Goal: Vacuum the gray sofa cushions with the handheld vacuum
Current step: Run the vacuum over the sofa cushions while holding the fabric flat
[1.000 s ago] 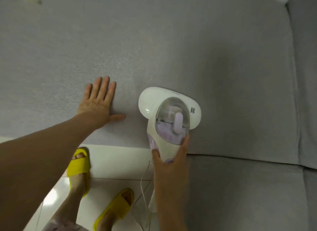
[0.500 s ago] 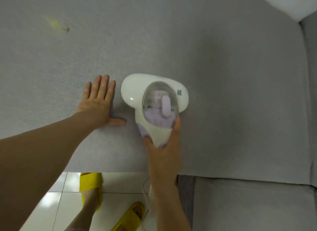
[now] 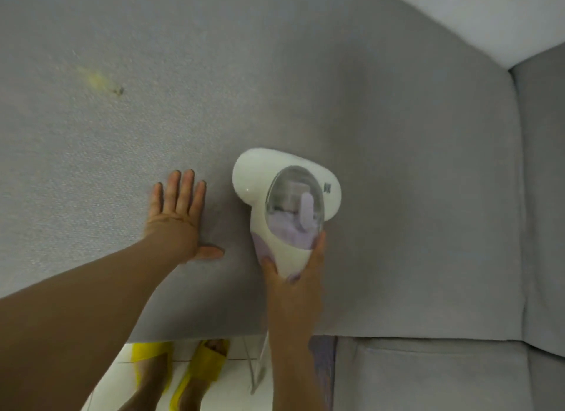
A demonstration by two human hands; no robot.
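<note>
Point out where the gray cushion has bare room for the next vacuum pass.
Free: the wide stretch right of the white handheld vacuum, up to the sofa's corner seam, and the fabric above it. Left, beyond the flat left hand, is bare except a yellowish stain. Crowded: the narrow strip between left hand and vacuum, gripped by the right hand.

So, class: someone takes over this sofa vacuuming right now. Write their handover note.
Left hand: open, flat on the gray seat cushion, steadying it.
Right hand: gripping the handle of the white handheld vacuum, whose head rests on the same cushion.
Done: cannot be told from the fabric.
Left: the yellowish stain area far left, the neighbouring cushion, the side cushion. Mind the cord.
</note>
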